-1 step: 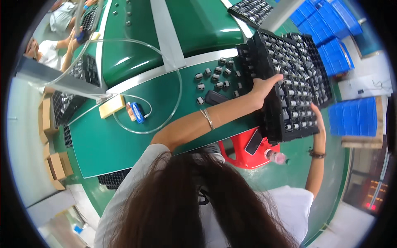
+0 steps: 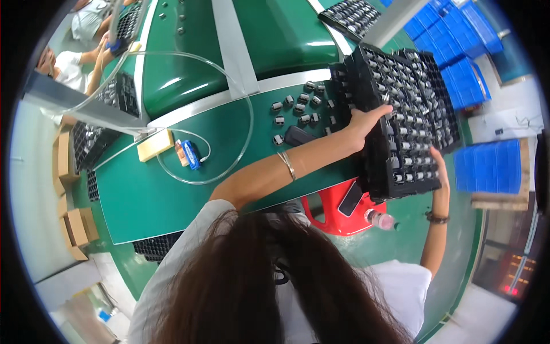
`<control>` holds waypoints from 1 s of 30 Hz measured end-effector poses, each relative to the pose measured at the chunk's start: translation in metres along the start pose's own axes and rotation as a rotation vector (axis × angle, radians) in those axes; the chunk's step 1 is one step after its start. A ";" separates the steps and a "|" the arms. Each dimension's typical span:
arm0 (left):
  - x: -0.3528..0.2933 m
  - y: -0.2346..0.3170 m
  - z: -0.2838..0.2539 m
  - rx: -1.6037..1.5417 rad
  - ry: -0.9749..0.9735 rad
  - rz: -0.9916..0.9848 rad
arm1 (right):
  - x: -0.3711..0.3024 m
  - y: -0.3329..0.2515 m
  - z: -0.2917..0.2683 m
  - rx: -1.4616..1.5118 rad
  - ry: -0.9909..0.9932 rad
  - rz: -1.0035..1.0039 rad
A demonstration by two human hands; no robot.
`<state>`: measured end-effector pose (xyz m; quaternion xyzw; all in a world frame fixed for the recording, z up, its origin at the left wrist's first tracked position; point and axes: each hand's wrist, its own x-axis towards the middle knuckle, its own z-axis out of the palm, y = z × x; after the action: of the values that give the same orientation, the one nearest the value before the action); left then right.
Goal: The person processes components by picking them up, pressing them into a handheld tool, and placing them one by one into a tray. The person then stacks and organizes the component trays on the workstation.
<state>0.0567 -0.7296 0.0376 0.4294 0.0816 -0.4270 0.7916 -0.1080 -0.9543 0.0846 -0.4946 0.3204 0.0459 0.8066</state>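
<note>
The fingers of my left hand (image 2: 366, 127) grip the left side of a tilted black tray (image 2: 375, 163), thumb over its rim, while those of my right hand (image 2: 443, 171) clasp its right edge. The tray, filled with rows of small dark-and-silver parts, is at the right end of the green tabletop (image 2: 149, 209); I cannot tell whether the tabletop supports it. Another filled tray (image 2: 446, 109) sits close behind. Left of my grip, loose parts (image 2: 299, 108) lie scattered beside a dark oblong case (image 2: 299, 136), and my left forearm crosses in front of them. Further left, a clear tube (image 2: 197, 183) loops around a blue-wrapped item (image 2: 189, 155), near a yellow block (image 2: 155, 145). Just below the tray, a red stool (image 2: 327, 221) carries a phone (image 2: 350, 199) and a clear bottle (image 2: 378, 219). Blue crates (image 2: 487, 165) stand at right; my dark hair hides the lower middle.
</note>
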 end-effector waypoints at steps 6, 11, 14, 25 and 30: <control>-0.036 0.026 -0.017 -0.133 -0.113 0.086 | -0.015 0.006 0.038 -0.128 0.173 -0.088; -0.068 0.018 -0.004 -0.030 -0.095 0.258 | -0.050 0.029 -0.018 -0.341 0.126 -0.462; -0.095 0.014 -0.014 0.028 0.022 0.225 | -0.046 0.050 0.030 -0.615 -0.076 -0.737; -0.243 -0.003 -0.036 -0.155 0.282 0.694 | -0.134 0.027 0.151 -0.848 0.131 -0.592; -0.294 -0.012 -0.066 -0.287 0.513 0.747 | -0.110 0.035 0.219 -0.188 -0.200 -0.066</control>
<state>-0.1202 -0.5053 0.1354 0.4073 0.1725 0.0220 0.8966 -0.1057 -0.7284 0.1867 -0.5713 0.2163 0.0984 0.7856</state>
